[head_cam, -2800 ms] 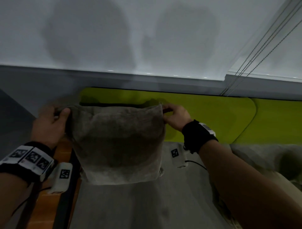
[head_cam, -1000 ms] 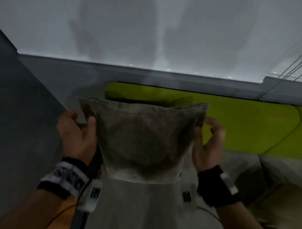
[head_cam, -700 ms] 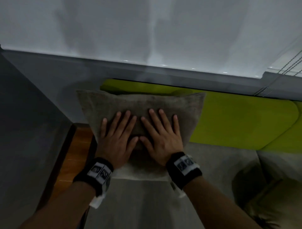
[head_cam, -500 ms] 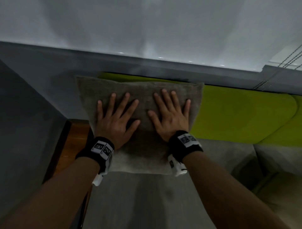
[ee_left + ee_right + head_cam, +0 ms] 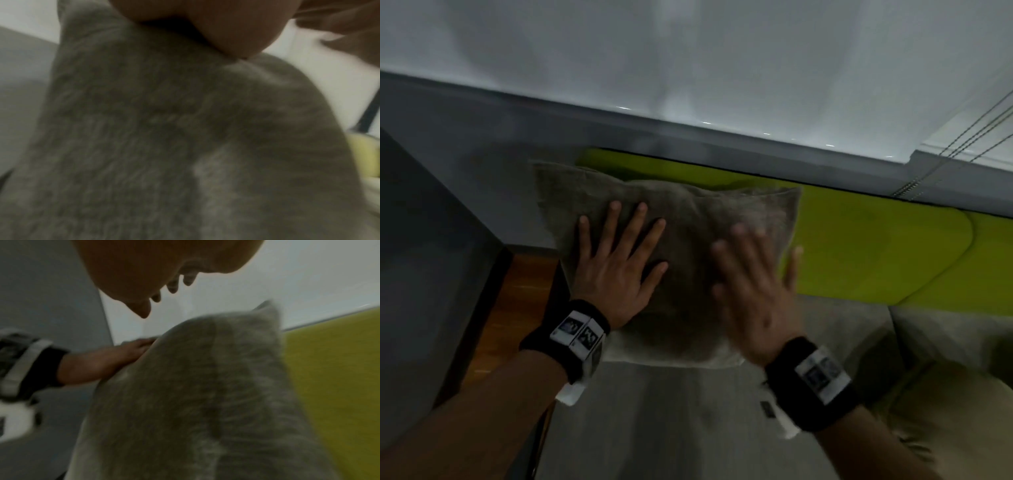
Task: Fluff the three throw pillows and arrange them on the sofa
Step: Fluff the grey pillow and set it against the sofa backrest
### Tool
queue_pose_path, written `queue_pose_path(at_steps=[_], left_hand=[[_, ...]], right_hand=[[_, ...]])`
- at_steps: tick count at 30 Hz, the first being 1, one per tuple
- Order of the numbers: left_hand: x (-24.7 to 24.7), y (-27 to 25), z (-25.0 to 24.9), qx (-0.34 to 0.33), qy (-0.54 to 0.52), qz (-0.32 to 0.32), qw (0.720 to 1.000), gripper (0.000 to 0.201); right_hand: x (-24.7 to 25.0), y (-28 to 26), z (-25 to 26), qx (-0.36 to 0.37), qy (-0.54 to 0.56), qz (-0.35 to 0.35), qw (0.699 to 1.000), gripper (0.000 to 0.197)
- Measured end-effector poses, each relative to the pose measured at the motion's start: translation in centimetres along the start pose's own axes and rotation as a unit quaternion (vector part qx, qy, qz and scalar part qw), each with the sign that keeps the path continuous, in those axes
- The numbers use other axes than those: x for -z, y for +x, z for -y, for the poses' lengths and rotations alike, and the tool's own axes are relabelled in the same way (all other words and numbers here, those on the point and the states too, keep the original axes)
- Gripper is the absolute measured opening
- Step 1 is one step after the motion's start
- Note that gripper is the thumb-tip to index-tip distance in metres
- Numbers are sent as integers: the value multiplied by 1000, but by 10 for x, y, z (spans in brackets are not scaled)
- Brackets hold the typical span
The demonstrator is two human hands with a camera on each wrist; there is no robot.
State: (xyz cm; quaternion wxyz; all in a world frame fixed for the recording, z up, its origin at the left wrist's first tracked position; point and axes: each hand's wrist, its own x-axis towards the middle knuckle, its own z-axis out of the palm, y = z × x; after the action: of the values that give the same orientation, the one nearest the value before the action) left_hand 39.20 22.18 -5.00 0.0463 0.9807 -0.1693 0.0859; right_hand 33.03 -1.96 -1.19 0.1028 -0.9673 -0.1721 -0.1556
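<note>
A grey throw pillow stands upright at the left end of the sofa, leaning on the green backrest. My left hand lies flat on the pillow's left half, fingers spread and pressing the fabric. My right hand is open and blurred, fingers straight, lifted just off the pillow's right side; in the right wrist view it hovers above the pillow without touching. Part of another pillow shows at the lower right.
The grey seat cushion stretches in front of the pillow. A wooden side surface sits left of the sofa beside a grey wall. A white blind with cords hangs behind the backrest.
Both hands held the pillow by its sides, then pressed flat on its front. Now my right hand has lifted off and moved right, while the left keeps pressing.
</note>
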Motion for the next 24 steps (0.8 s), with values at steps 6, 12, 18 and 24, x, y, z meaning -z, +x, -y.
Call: queue_pose_path(at_steps=[6, 12, 18, 24], left_hand=[[6, -26, 16, -144, 44, -34, 988, 64], [12, -6, 59, -45, 44, 64, 996, 73], [20, -14, 77, 242, -217, -85, 942, 74], [45, -15, 75, 389, -555, -100, 729, 41]], right_hand=[[-40, 28, 5, 60, -60, 139, 987, 68], [-21, 48, -73, -95, -76, 217, 969, 79], [2, 19, -98, -279, 63, 81, 955, 85], [5, 3, -83, -484, 604, -7, 634, 54]])
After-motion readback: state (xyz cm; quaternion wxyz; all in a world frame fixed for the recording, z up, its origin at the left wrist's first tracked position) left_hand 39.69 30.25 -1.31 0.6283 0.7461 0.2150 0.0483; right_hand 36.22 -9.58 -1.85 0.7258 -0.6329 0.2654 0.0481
